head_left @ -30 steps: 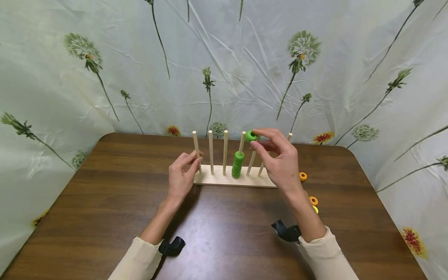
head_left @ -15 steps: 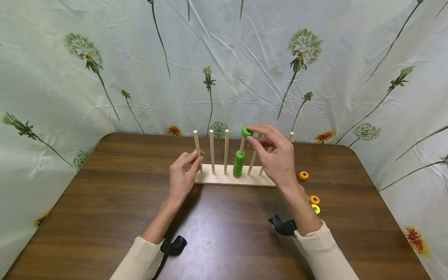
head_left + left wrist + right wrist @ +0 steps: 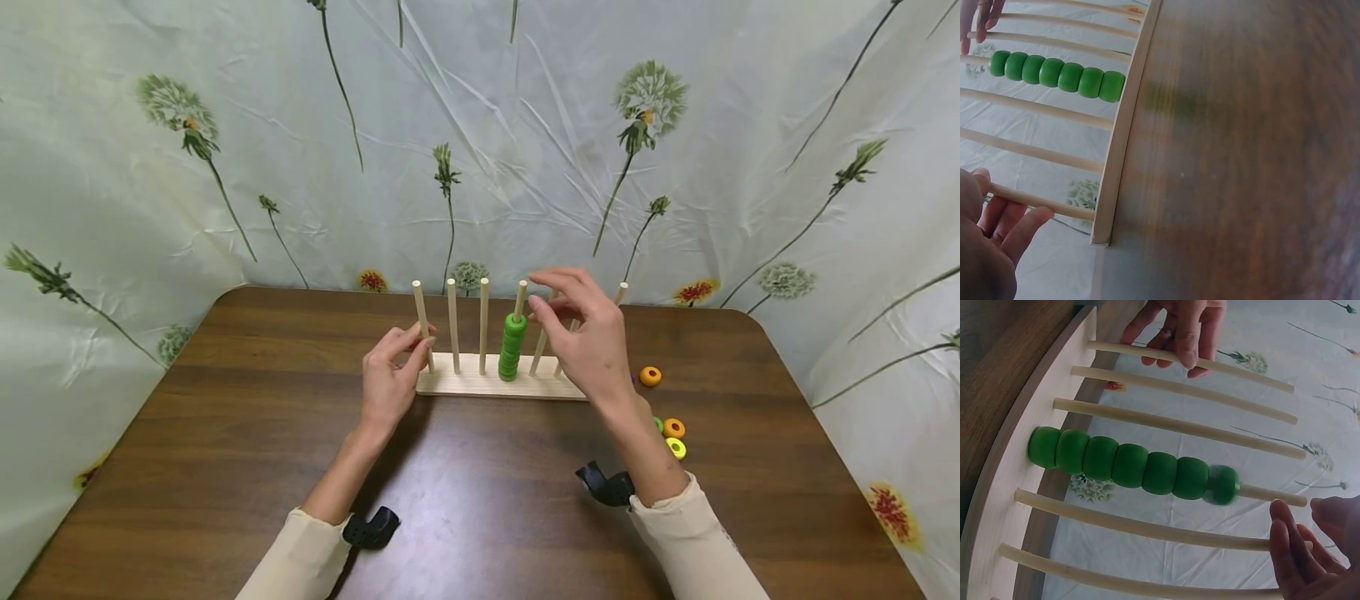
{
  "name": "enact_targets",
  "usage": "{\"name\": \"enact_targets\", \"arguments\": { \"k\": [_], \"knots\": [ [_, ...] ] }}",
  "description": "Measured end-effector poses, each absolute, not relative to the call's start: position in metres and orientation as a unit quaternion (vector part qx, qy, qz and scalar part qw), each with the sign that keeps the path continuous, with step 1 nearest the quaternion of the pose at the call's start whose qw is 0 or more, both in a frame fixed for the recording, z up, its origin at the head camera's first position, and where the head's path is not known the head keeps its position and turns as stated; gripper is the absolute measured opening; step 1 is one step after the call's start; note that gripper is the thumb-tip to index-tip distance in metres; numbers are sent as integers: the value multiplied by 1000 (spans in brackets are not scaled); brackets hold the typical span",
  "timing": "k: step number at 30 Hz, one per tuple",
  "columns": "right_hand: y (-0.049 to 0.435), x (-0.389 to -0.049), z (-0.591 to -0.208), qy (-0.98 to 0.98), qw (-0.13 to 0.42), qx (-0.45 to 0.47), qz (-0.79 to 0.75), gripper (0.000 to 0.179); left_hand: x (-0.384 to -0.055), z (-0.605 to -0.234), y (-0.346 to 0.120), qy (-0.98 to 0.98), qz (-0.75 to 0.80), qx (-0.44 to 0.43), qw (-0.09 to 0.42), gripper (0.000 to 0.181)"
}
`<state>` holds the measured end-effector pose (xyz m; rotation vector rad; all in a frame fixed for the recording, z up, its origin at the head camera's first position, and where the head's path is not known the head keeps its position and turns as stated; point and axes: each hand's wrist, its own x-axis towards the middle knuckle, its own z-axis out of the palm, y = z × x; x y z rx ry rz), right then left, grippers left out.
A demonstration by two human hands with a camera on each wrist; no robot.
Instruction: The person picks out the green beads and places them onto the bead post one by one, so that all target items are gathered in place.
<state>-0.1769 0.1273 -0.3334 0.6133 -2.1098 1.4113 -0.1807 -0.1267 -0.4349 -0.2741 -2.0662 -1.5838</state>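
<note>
Several green beads (image 3: 512, 348) are stacked on one peg (image 3: 1272, 495) of a pale wooden peg rack (image 3: 468, 383). In the right wrist view the top bead (image 3: 1221, 485) looks slightly blurred, with bare peg above it. My left hand (image 3: 392, 375) pinches the leftmost peg (image 3: 1041, 202) between thumb and fingers. Beside the tip of the beaded peg is my right hand (image 3: 592, 337), its thumb and fingers apart with no bead between them. The bare pegs (image 3: 453, 325) stand upright on both sides of the stack.
To the right of the rack, partly behind the right forearm, lie orange beads (image 3: 650, 377), a yellow bead (image 3: 676, 448) and a partly hidden green bead (image 3: 658, 425) on the brown table (image 3: 480, 500). A flower-print curtain (image 3: 300, 150) hangs behind the table.
My right hand brought a green bead left onto the tip of the beaded peg and let it go. It now sits on the stack. My left hand has kept its hold.
</note>
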Motion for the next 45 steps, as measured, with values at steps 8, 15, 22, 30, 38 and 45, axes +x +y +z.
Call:
{"name": "enact_targets", "arguments": {
  "k": [8,15,22,30,38,45],
  "knots": [
    [139,-172,-335,-748,245,236,571,23,-181,-434,-126,-763,-585,-98,257,17],
    [152,-165,-336,-719,232,242,608,20,-182,-436,-126,-766,-578,-100,263,18],
    [166,-157,-338,-732,219,237,600,24,-182,-435,-126,-767,-577,-98,262,19],
    [183,-154,-348,-756,204,242,573,29,-182,-435,-127,-768,-575,-98,264,18],
    [197,-153,-357,-782,178,222,555,30,-182,-436,-127,-768,-574,-100,266,19],
    [211,-150,-362,-796,164,212,543,32,-182,-436,-126,-764,-581,-99,261,20]
  ]
}}
